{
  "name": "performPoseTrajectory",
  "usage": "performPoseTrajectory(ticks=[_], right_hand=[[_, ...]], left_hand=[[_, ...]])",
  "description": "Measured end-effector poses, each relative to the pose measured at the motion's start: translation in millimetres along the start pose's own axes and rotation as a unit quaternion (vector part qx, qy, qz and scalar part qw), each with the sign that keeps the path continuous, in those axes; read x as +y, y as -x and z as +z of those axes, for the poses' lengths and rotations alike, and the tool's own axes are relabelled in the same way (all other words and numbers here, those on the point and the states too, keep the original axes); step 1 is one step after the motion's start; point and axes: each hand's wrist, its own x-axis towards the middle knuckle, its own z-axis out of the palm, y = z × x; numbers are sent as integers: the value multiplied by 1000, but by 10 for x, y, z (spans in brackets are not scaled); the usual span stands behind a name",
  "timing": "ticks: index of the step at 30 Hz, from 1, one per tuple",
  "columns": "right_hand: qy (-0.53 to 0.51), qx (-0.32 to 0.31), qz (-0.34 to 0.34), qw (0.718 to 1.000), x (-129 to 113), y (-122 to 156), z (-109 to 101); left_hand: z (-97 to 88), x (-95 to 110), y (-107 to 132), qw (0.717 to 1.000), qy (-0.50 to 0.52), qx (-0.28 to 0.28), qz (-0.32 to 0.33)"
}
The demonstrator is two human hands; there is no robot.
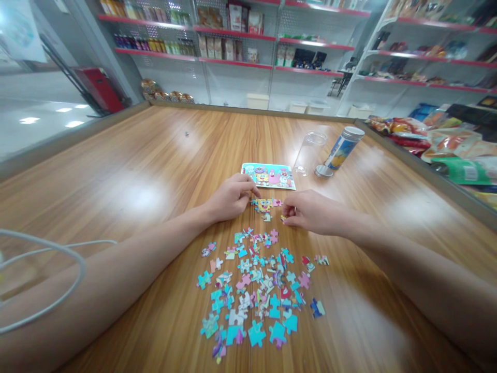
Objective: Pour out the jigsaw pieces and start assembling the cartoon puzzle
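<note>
A small joined patch of jigsaw puzzle, yellow with a cartoon face and pink at its right end, lies mid-table. My left hand rests at its left, index fingertip touching or just above the patch's upper left edge, fingers partly curled. To the right, my right hand pinches a small yellowish puzzle piece, mostly hidden by the fingers. Just below the patch sits a pale puzzle piece. Behind it lies a picture card of cartoon figures. Nearer me spread many loose puzzle pieces, mostly turquoise, pink and white.
Beyond the card stand a clear plastic cylinder and a blue printed canister with a silver lid. A tiny object lies far left. A white cable loops at lower left. Snack packets pile beyond the right edge.
</note>
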Motion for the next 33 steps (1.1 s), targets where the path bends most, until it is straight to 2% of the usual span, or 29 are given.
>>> performPoseTrajectory(ticks=[7, 12, 16, 20, 28, 33], right_hand=[[-5, 6, -28, 1000, 45, -27, 41], [-37, 36, -40, 998, 71, -20, 104], [-63, 50, -38, 996, 78, -26, 135], [-66, 65, -64, 994, 72, -46, 158], [-12, 112, -112, 987, 37, -67, 144], [6, 140, -160, 977, 73, -127, 208]], left_hand=[[-48, 69, -3, 996, 5, -40, 75], [-70, 113, -6, 992, 5, -81, 102], [-62, 103, -5, 991, 3, -87, 104], [-67, 98, -5, 991, 4, -87, 101], [-72, 118, -6, 991, 5, -93, 92], [-77, 134, -15, 991, 4, -93, 94]])
